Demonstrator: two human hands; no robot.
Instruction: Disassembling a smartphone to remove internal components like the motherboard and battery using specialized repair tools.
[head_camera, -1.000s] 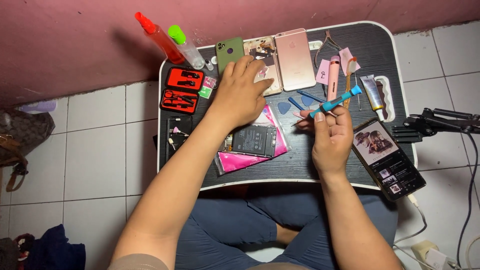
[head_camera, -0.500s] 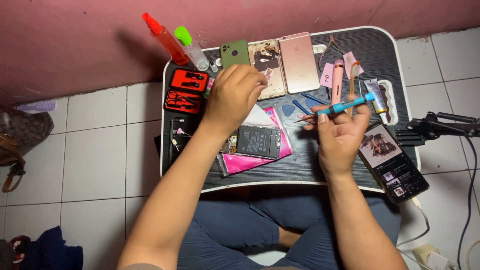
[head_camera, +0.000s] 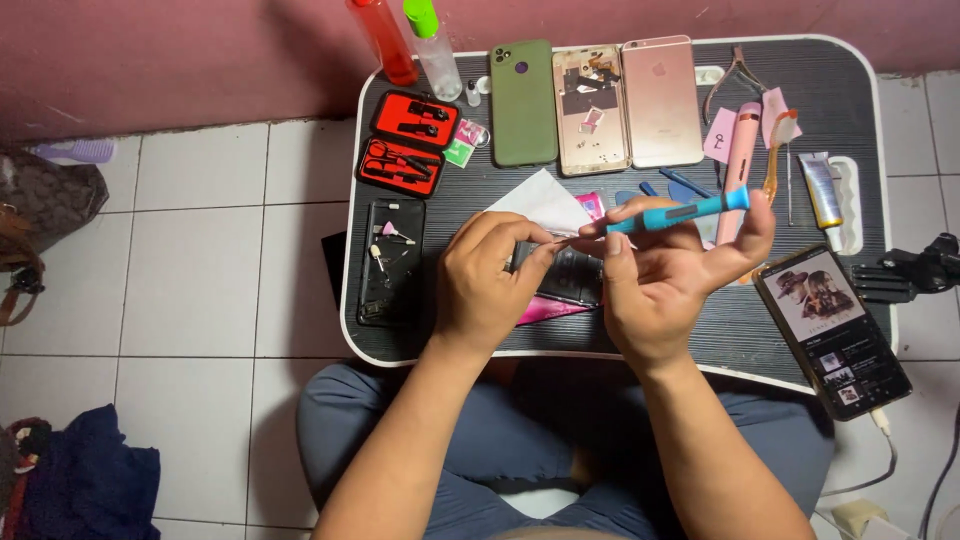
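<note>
Black lap tray (head_camera: 800, 90) fills the upper centre and right of the frame, resting over the person's legs, white tiled floor (head_camera: 200, 250) to its left. Right hand (head_camera: 670, 280) at centre, fingers closed around a blue screwdriver (head_camera: 680, 213) that lies nearly level, its tip pointing left toward the other hand. Left hand (head_camera: 490, 285) just left of it, fingertips pinched together at the screwdriver's tip; whatever it pinches is too small to tell. Both hands hover above a dark phone part (head_camera: 565, 275) on a pink sheet (head_camera: 545, 310) at tray centre. Lit phone (head_camera: 832, 330) at lower right edge of tray, screen on. Along the top of the tray: green phone case (head_camera: 523, 102), opened phone shell (head_camera: 590, 110), rose-gold phone back (head_camera: 661, 100). Black open tray of small bits (head_camera: 392, 262) at tray left, red tool case (head_camera: 405, 145) above it. Red bottle (head_camera: 382, 40) and clear bottle with green cap (head_camera: 432, 45) at upper left corner of tray. Pink pen-like tool (head_camera: 742, 150) and small glue tube (head_camera: 820, 188) at right, pliers (head_camera: 735, 75) upper right
</note>
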